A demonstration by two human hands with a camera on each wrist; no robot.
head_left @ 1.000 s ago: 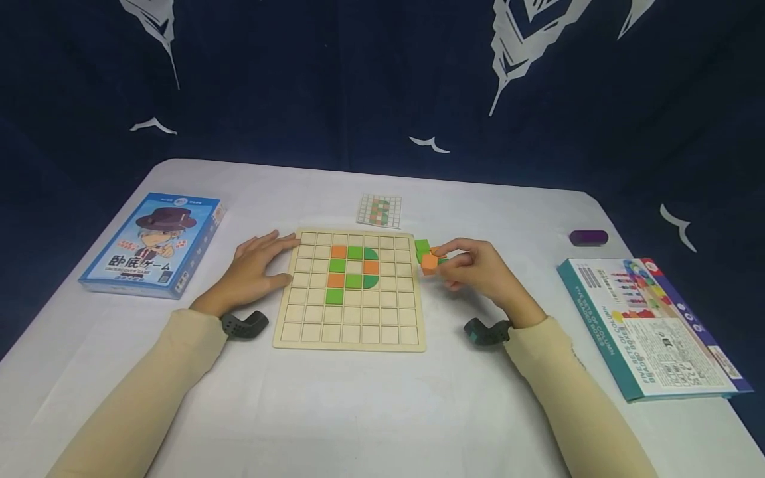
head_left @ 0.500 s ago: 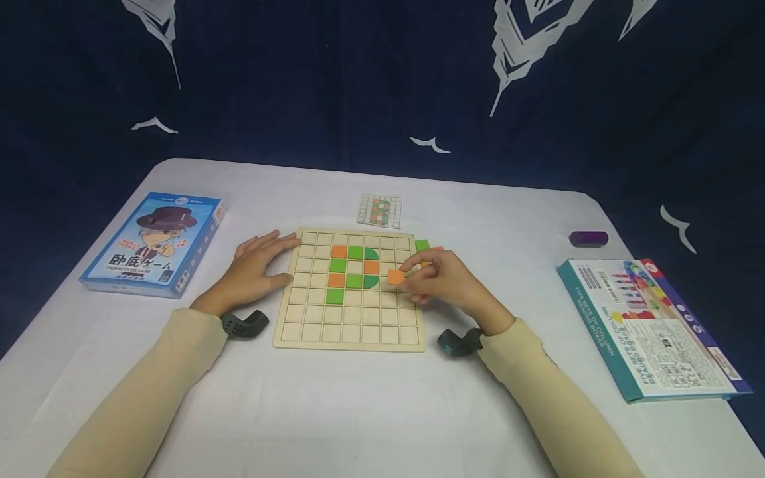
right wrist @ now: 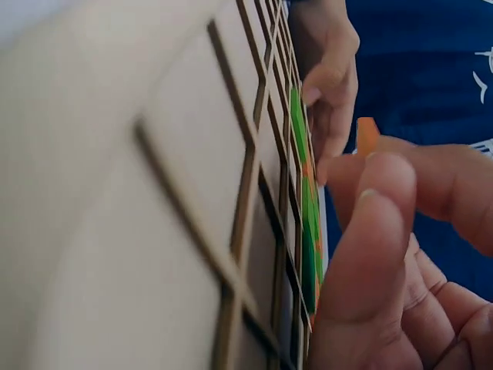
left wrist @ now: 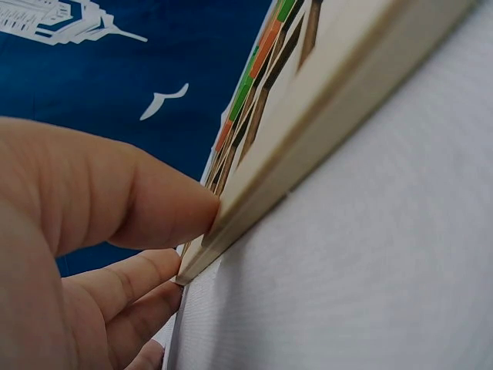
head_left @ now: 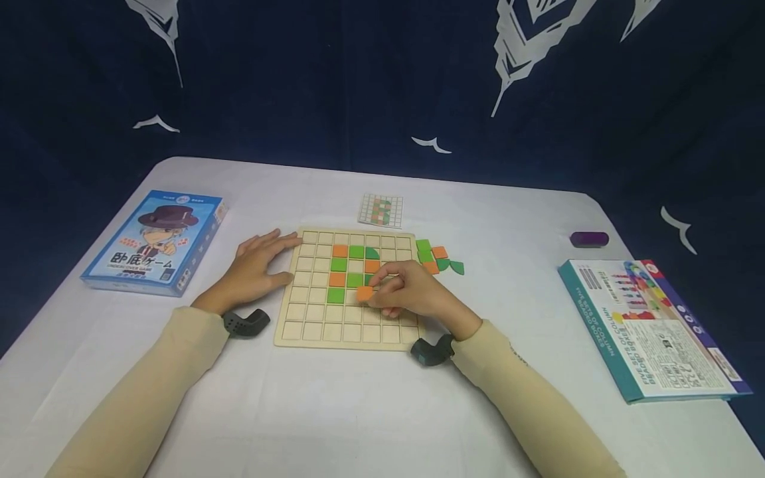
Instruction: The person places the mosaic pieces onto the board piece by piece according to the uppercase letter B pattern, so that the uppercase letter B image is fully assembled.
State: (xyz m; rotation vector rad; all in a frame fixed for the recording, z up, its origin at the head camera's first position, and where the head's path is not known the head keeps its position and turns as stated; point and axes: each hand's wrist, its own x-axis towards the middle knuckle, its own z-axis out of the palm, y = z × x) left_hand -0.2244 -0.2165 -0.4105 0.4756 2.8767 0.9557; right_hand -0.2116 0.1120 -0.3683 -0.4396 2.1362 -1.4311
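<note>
A wooden grid board (head_left: 311, 332) lies on the table, with green and orange square tiles and dark green rounded tiles in its upper middle cells. My right hand (head_left: 409, 291) pinches an orange square tile (head_left: 364, 293) between thumb and fingers, over the board just right of the lowest green tile (head_left: 336, 295). In the right wrist view that tile's orange edge (right wrist: 367, 137) sticks up past the fingertips. My left hand (head_left: 255, 271) rests at the board's left edge with fingers spread; in the left wrist view its thumb (left wrist: 173, 204) touches the board's rim (left wrist: 308, 146).
Loose green and orange tiles (head_left: 439, 253) lie right of the board. A small pattern card (head_left: 380, 211) lies behind it. A blue game box (head_left: 154, 242) is at left. At right are a white and teal box (head_left: 654, 328) and a purple cylinder-like object (head_left: 589, 239).
My right hand has carried the orange tile from the loose pile leftward over the board. The loose tiles at the right now show uncovered. My left hand stays put.
</note>
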